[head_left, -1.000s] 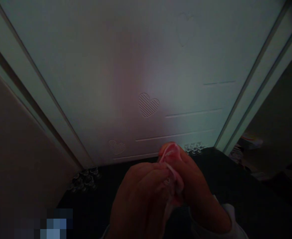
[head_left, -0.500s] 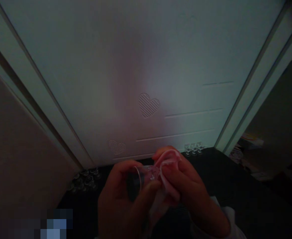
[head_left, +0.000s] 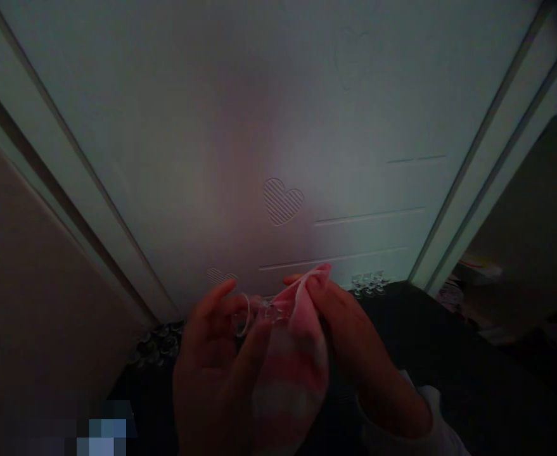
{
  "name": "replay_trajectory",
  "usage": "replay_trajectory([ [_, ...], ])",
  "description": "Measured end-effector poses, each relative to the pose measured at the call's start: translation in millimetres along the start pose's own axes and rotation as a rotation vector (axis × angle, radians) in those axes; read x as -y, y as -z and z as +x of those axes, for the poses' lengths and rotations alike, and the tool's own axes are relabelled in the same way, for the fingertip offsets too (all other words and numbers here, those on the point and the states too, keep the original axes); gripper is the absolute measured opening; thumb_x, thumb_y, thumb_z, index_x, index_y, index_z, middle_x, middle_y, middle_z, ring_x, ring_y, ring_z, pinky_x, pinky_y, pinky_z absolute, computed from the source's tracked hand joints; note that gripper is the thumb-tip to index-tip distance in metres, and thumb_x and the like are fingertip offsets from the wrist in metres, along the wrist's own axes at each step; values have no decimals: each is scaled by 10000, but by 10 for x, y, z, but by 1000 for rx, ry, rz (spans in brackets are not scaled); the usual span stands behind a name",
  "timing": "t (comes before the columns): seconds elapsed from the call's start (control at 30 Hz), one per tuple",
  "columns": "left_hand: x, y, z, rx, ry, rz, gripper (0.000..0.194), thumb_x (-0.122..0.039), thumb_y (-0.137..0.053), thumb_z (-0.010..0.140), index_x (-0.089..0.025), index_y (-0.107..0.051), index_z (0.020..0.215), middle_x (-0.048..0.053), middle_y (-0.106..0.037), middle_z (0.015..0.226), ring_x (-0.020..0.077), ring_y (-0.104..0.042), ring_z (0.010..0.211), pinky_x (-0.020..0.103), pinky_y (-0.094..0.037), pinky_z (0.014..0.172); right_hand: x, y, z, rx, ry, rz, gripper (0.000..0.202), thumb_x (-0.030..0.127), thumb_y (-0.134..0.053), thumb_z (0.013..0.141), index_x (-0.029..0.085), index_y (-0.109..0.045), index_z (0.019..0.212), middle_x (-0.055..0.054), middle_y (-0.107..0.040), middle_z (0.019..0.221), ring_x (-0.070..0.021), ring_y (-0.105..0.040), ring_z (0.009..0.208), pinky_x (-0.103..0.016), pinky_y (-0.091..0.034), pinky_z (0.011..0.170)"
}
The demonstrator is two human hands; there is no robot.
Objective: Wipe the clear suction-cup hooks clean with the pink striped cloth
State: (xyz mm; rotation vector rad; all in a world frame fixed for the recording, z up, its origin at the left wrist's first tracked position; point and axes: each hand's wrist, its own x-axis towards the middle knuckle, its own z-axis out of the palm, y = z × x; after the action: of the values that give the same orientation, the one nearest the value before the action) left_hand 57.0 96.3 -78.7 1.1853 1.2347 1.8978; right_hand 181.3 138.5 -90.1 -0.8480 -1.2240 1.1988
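Low at 6 o'clock, left hand (head_left: 211, 361) cradles a small clear glass (head_left: 259, 311), seemingly mouth leftward; right hand (head_left: 354, 342) pinches a pink-and-white striped cloth (head_left: 292, 361) against its base. More glasses (head_left: 367, 282) at 5 o'clock, by the white heart-embossed door (head_left: 282, 201).

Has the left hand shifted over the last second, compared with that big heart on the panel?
Yes. The left hand has slid leftward: it sat below the heart before, and now lies left of it, holding the small glass beside the pink cloth.
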Motion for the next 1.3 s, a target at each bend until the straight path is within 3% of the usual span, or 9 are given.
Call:
replay_trajectory([
  [0.2, 7, -1, 23, -27, -70, -34, 377, -216, -757, 681, -254, -595, 1019, -59, -702, 809, 104, -684, 778, 163, -556, 707, -87, 25, 64, 50, 42, -104, 317, 445, -512, 869, 196, -709, 890, -38, -676, 866, -187, -610, 825, -305, -454, 774],
  [0.37, -53, -30, -19, -9, 49, -196, 313, -226, -718, 728, -277, -611, 1018, -75, -705, 780, 80, -682, 705, 117, -549, 627, -118, 22, 86, -15, 46, -137, 345, 467, -505, 867, 193, -701, 945, -47, -669, 900, -193, -595, 840, -303, -444, 751],
  [0.5, -18, -16, 19, 66, 54, -223, 336, -222, -742, 709, -261, -615, 1017, -48, -722, 801, 101, -700, 693, 128, -559, 583, -117, 23, 78, 6, -5, -7, 359, 491, -523, 855, 199, -697, 967, -35, -693, 822, -187, -615, 779, -298, -462, 713],
  [0.7, 64, 21, 97, -22, 22, -228, 322, -214, -740, 716, -240, -615, 1012, -47, -727, 821, 108, -702, 765, 149, -562, 659, -133, 36, 40, 3, 31, 234, 375, 534, -568, 810, 211, -690, 957, -38, -709, 787, -191, -645, 756, -315, -496, 729],
  [0.83, 70, 19, 86, 162, 105, -229, 295, -231, -737, 717, -254, -622, 987, -50, -726, 783, 102, -698, 714, 151, -555, 627, -120, 31, 11, -25, 61, 229, 322, 518, -577, 807, 229, -699, 877, -19, -689, 723, -179, -636, 699, -296, -503, 677],
  [1.0, 114, 1, 69, 354, 57, 19, 295, -215, -717, 729, -263, -627, 1006, -19, -725, 859, 134, -691, 788, 201, -545, 675, -98, 17, 0, -38, 26, 249, 302, 515, -627, 769, 227, -705, 813, 3, -663, 722, -135, -597, 642, -234, -482, 594],
  [1.3, 179, -4, 113, 447, -37, 136, 200, -219, -702, 717, -234, -664, 913, 28, -703, 924, 206, -651, 911, 338, -487, 860, -113, 5, -5, -26, -3, 263, 347, 541, -586, 790, 217, -694, 850, -10, -659, 719, -139, -585, 623, -237, -467, 548],
])
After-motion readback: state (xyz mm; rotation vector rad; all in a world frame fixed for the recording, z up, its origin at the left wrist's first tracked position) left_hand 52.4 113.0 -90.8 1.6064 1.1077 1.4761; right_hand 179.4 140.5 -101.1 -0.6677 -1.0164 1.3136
